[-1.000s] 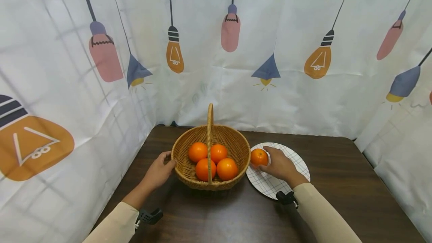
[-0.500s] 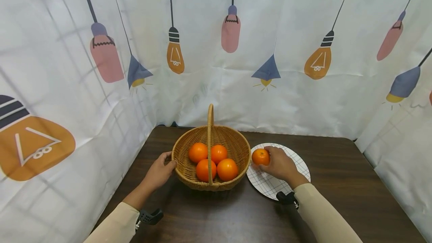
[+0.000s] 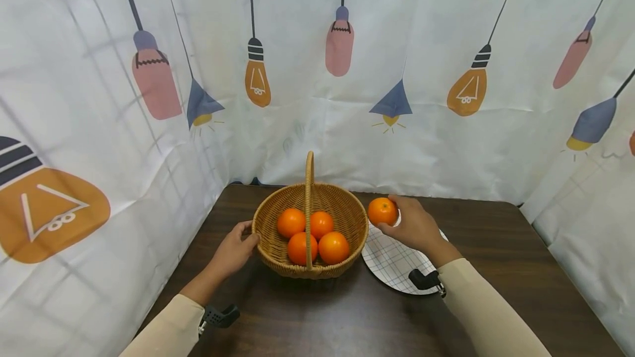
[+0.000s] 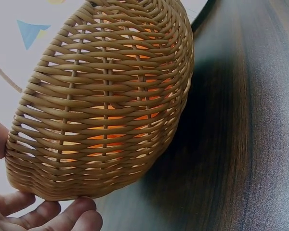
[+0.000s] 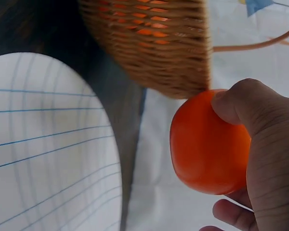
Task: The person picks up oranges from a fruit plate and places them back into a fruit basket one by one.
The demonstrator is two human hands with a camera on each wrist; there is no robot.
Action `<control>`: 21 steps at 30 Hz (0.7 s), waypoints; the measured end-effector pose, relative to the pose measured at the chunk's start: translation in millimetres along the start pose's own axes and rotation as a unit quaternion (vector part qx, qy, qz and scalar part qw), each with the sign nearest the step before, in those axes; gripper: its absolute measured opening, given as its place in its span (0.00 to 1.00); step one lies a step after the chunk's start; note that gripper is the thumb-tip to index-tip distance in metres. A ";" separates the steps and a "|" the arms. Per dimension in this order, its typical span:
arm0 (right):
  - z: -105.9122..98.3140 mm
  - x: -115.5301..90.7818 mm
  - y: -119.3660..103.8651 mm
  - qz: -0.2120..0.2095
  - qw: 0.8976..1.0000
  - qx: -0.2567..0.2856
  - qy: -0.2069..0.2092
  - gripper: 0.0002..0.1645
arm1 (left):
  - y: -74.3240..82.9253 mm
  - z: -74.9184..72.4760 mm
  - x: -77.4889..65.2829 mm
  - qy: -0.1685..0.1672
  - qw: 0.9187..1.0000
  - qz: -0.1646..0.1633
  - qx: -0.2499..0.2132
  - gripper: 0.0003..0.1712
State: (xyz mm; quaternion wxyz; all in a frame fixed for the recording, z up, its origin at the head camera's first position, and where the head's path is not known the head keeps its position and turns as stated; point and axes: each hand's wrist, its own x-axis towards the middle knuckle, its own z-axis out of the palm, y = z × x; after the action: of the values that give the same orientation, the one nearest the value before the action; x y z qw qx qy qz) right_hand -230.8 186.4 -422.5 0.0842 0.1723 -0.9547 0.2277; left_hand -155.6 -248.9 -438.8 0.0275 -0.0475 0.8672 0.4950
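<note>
A wicker basket point(image 3: 278, 260) with a tall arched handle stands on the table, holding several oranges point(image 3: 334, 248). My left hand point(image 3: 237, 249) grips its left side, and the left wrist view shows the thumb and fingers at the rim of the woven wall point(image 4: 101, 96). Between the thumb and fingers of my right hand point(image 3: 415, 225) is a single orange point(image 3: 382, 211), lifted above the far part of a white plate point(image 3: 397, 260) with a grid pattern. From the right wrist, this smooth orange point(image 5: 207, 149) appears just beyond the basket's edge point(image 5: 178, 72), with the plate point(image 5: 53, 144) below.
The dark wooden table point(image 3: 317, 318) reaches back to a white curtain point(image 3: 297, 142) printed with lamps and bulbs. More curtain hangs along the left and right sides. The plate sits right beside the basket.
My right hand has raised the orange off the plate, moving it up and slightly away. The left hand and the basket stay where they were.
</note>
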 end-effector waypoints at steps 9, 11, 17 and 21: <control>-14.4 7.3 -16.2 -0.024 1.000 -0.001 0.018 0.43 | 1.5 -1.3 0.7 -0.004 1.000 0.001 -0.002 0.34; -14.9 8.5 -20.8 -0.025 0.999 0.007 0.022 0.42 | 1.9 -1.3 0.3 -0.004 1.000 -0.002 -0.005 0.34; -8.8 13.7 -39.2 -0.047 0.999 0.016 0.021 0.44 | 2.8 -1.0 -1.6 -0.001 1.000 -0.007 -0.010 0.34; -1.8 16.7 -50.7 -0.053 0.998 0.016 0.012 0.44 | 3.2 -0.7 -1.8 -0.002 1.000 -0.004 -0.012 0.33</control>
State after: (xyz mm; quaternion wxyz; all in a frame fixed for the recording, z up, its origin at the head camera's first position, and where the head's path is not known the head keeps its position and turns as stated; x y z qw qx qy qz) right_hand -227.4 139.9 -396.4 0.1045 0.2210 -0.9395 0.2398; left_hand -154.1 -247.8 -435.6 0.0302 -0.0506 0.8610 0.5052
